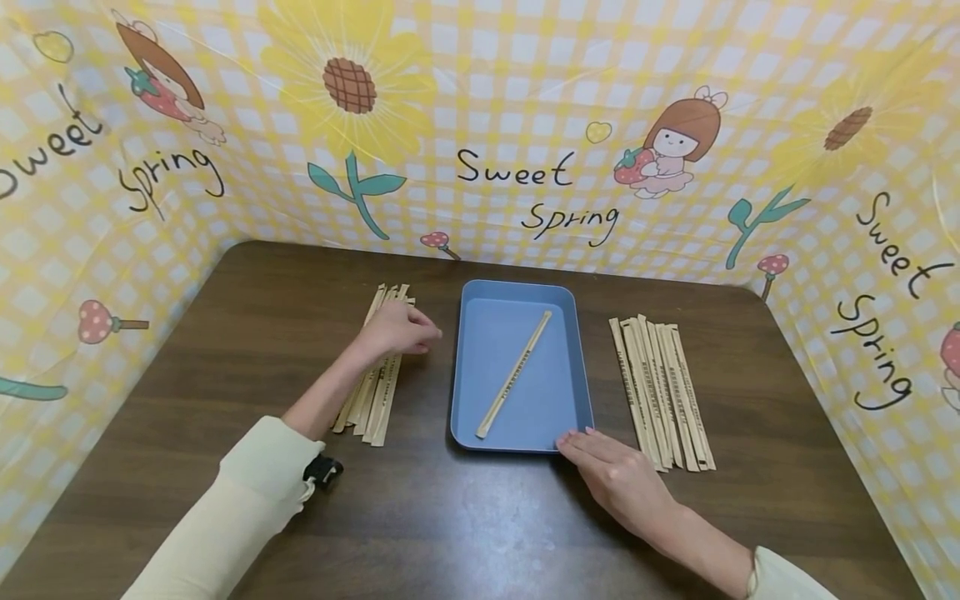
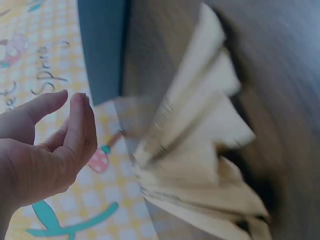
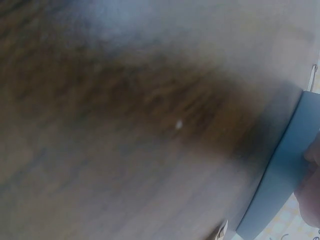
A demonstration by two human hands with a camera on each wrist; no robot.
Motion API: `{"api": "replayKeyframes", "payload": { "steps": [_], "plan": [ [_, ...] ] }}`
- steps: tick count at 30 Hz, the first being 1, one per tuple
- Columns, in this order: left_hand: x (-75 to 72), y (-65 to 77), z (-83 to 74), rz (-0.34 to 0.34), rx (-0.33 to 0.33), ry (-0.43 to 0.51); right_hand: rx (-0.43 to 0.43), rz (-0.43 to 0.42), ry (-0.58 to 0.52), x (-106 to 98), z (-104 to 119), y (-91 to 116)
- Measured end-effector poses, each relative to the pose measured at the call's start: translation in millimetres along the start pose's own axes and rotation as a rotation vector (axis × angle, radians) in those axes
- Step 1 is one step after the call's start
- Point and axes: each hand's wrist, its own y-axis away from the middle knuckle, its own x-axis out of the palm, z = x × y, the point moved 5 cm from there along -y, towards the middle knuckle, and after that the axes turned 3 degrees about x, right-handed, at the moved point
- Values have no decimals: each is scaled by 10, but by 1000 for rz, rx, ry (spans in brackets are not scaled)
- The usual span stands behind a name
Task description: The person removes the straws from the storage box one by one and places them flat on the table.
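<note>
My left hand (image 1: 395,327) is over a bundle of slim paper-wrapped sticks (image 1: 382,400) on the left of the table. In the left wrist view, a gap shows between its thumb and fingers (image 2: 75,120), with nothing in it, and the wrapped sticks lie beside the hand, blurred. At the near right corner of a shallow blue tray (image 1: 517,293), my right hand (image 1: 618,479) holds the rim. One wrapped stick (image 1: 513,375) lies slanted inside the tray. The right wrist view catches part of this hand (image 3: 310,185) against the tray's outer wall (image 3: 280,180).
Another bundle of wrapped sticks (image 1: 663,396) lies to the right of the tray, behind the right hand. All stand on a dark wooden table (image 1: 420,525). A yellow checked cloth (image 1: 525,100) with printed flowers rises along the back and both sides.
</note>
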Motion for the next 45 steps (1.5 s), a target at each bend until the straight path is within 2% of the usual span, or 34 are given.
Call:
{"api": "replayKeyframes", "payload": {
  "steps": [4,11,19,28,34,45],
  "plan": [
    [156,4,-128,37,7,79,-3,-3,3,-3,-1,5],
    [418,0,-293,65,18,98,-3,-1,-4,3,-13,15],
    [689,-62,-325,73,27,-28,1,-10,-8,25,-6,42],
    [953,-141,-325,75,108,-166,-5,-12,-2,24,-6,33],
    [1071,-127,-386,73,175,-270,-4,-11,0,12,-12,21],
    [1271,-183,-417,22,221,-404,-3,-3,-7,13,-22,22]
  ]
}}
